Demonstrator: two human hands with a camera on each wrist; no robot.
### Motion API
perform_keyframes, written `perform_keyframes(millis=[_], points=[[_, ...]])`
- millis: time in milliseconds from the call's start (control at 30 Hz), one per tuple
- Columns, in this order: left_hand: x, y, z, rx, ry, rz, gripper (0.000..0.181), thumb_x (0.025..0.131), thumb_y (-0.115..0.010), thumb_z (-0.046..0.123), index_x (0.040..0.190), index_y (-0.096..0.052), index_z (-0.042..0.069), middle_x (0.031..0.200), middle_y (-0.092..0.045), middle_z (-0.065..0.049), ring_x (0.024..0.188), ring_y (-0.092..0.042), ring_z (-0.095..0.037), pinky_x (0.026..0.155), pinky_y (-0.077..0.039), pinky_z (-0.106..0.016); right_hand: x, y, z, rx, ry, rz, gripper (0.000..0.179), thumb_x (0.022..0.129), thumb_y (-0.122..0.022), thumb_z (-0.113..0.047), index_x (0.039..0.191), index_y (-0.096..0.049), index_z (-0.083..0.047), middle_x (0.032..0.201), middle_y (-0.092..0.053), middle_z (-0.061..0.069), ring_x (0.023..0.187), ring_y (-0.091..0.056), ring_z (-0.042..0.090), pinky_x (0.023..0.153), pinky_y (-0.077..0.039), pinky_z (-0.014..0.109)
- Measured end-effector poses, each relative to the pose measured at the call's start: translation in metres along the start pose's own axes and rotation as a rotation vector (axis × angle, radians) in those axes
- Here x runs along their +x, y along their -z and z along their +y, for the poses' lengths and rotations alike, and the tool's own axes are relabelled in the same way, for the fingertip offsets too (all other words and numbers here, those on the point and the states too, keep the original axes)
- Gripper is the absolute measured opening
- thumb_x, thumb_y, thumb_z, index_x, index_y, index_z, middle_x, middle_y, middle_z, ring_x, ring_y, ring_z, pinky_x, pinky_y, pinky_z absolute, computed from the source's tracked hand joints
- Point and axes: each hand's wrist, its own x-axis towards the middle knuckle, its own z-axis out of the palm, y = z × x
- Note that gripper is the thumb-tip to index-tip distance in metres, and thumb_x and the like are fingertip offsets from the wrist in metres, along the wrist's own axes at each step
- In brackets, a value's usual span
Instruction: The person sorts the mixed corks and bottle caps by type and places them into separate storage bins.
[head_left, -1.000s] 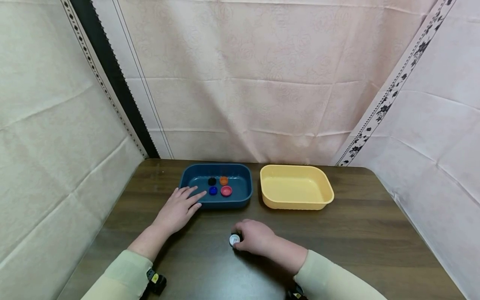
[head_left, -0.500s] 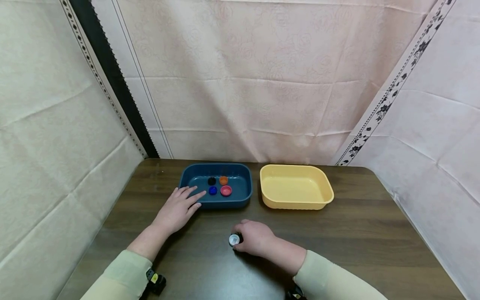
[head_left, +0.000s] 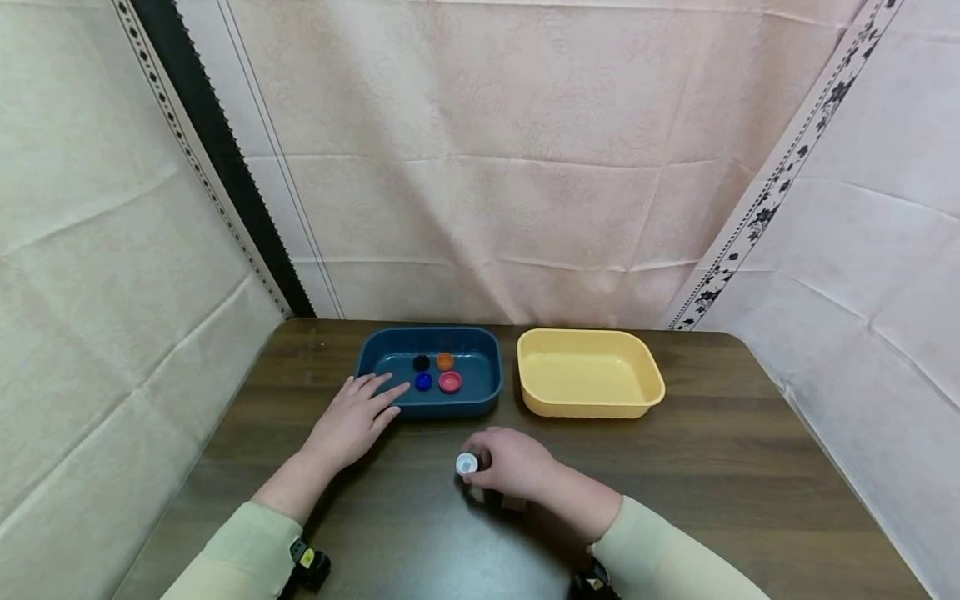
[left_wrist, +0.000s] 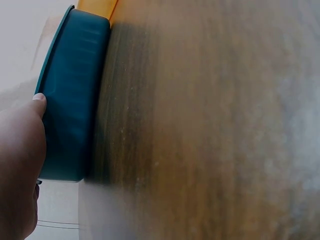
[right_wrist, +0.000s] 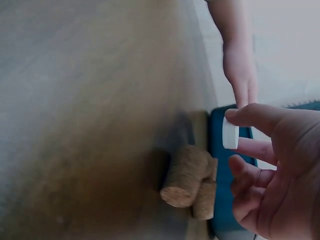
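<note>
Pale cloths (head_left: 562,125) wall in the brown worktop (head_left: 750,433). Above its middle, the right hand (head_left: 516,461) pinches a white cap (head_left: 467,464) by thumb and finger; the left hand (head_left: 352,423) rests, fingers spread, at the blue tray (head_left: 453,411)'s near left corner. I'd judge a light, level grip on the rim works best. The white cap's broad face points up; squat, it has no long axis to speak of. Corks (right_wrist: 186,175) sit below. Toward the worktop's far edge, the blue tray holds a black cap (head_left: 421,362), an orange cap (head_left: 445,362), a blue cap (head_left: 423,382) and a red cap (head_left: 450,382); rightward stands a yellow tray (head_left: 592,411).
</note>
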Motion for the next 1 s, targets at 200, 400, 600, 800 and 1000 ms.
perform_keyframes(millis=[200, 400, 600, 800, 1000], points=[[-0.002, 0.000, -0.001, -0.005, 0.002, 0.001, 0.051, 0.102, -0.052, 0.044, 0.151, -0.042, 0.034, 0.157, -0.038, -0.008, 0.144, -0.029, -0.037, 0.118, -0.014, -0.060, 0.001, 0.013, 0.003, 0.212, -0.017, 0.024, 0.022, 0.087, -0.078, -0.034, 0.106, -0.070, -0.027, 0.086, -0.063, -0.008, 0.078, -0.058, 0.014, 0.064, -0.052, 0.030], [-0.004, 0.001, -0.003, -0.009, -0.012, 0.015, 0.051, 0.102, -0.054, 0.042, 0.151, -0.043, 0.033, 0.156, -0.039, -0.009, 0.143, -0.030, -0.038, 0.118, -0.014, -0.060, 0.002, 0.021, 0.005, 0.270, 0.001, 0.051, 0.024, 0.087, -0.077, -0.035, 0.108, -0.070, -0.025, 0.087, -0.062, -0.004, 0.078, -0.057, 0.017, 0.063, -0.052, 0.033], [-0.005, 0.002, -0.003, -0.004, -0.011, 0.012, 0.051, 0.102, -0.053, 0.042, 0.151, -0.042, 0.033, 0.156, -0.038, -0.009, 0.144, -0.029, -0.037, 0.118, -0.013, -0.060, 0.006, 0.025, 0.007, 0.301, -0.008, 0.056, 0.026, 0.088, -0.076, -0.034, 0.111, -0.069, -0.024, 0.087, -0.062, -0.002, 0.078, -0.057, 0.019, 0.062, -0.052, 0.033], [-0.004, 0.002, -0.002, -0.010, -0.010, 0.014, 0.050, 0.102, -0.054, 0.041, 0.151, -0.044, 0.033, 0.156, -0.039, -0.009, 0.143, -0.030, -0.037, 0.118, -0.014, -0.060, 0.015, 0.034, 0.005, 0.322, -0.007, 0.078, 0.025, 0.089, -0.076, -0.033, 0.111, -0.070, -0.023, 0.087, -0.061, 0.000, 0.080, -0.056, 0.020, 0.062, -0.050, 0.031], [-0.002, 0.002, 0.001, -0.017, -0.020, 0.023, 0.049, 0.102, -0.053, 0.041, 0.150, -0.045, 0.033, 0.155, -0.040, -0.008, 0.143, -0.031, -0.036, 0.118, -0.014, -0.059, 0.031, 0.051, 0.002, 0.376, -0.049, 0.078, 0.027, 0.090, -0.074, -0.038, 0.112, -0.071, -0.023, 0.088, -0.062, 0.004, 0.079, -0.057, 0.022, 0.064, -0.050, 0.031]])
